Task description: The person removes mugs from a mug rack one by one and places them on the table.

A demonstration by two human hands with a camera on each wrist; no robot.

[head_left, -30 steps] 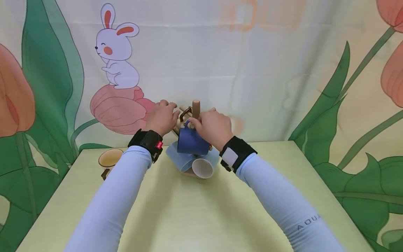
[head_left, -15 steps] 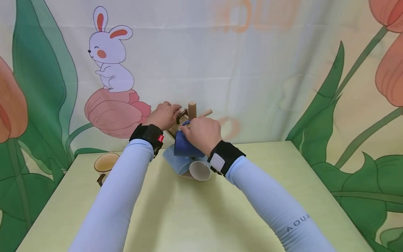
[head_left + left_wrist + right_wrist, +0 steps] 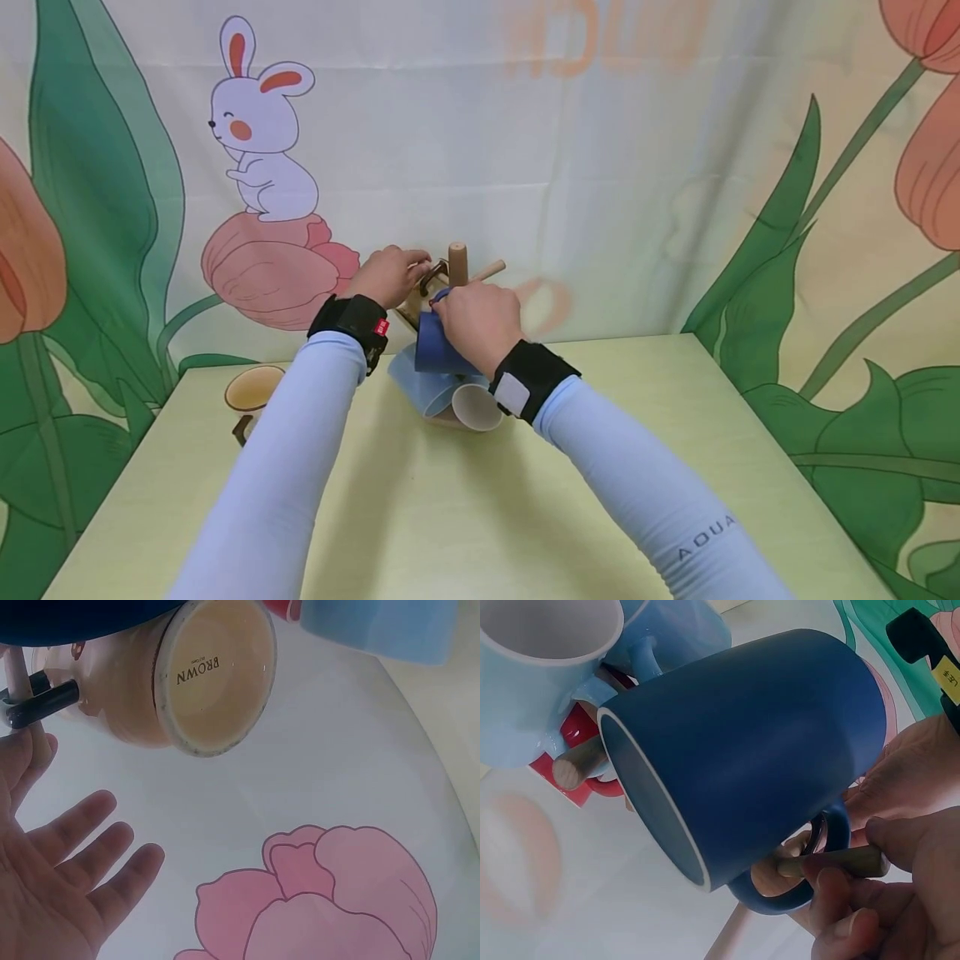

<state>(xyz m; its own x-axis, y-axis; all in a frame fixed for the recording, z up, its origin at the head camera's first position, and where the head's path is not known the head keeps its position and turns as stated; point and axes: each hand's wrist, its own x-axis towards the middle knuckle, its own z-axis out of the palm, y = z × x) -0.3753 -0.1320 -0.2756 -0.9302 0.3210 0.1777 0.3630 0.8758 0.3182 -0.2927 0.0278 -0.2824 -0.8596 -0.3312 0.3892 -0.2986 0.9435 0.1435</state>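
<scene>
A wooden mug tree (image 3: 458, 265) stands near the table's back edge with several mugs on it. My right hand (image 3: 480, 321) pinches the end of a wooden peg (image 3: 847, 862) between thumb and fingers. Over that peg loops the handle of a dark blue mug (image 3: 742, 757), its mouth tilted sideways. My left hand (image 3: 386, 277) has its thumb and a finger at the tip of another peg (image 3: 36, 746), the other fingers spread. A cream-brown mug (image 3: 112, 697) with a dark handle hangs on this peg, its base marked "BROWN".
Light blue mugs (image 3: 416, 379) hang lower on the tree, one with a white inside (image 3: 477, 408). A red mug (image 3: 577, 724) shows behind them. At the left of the table (image 3: 450, 517) stands a cream mug (image 3: 255, 387) with a brown handle. A printed curtain (image 3: 600, 167) hangs behind.
The head view has shifted slightly. My right hand has closed in over the blue mug's handle and the peg, and that mug sits a little more turned. The left hand stays nearly in place.
</scene>
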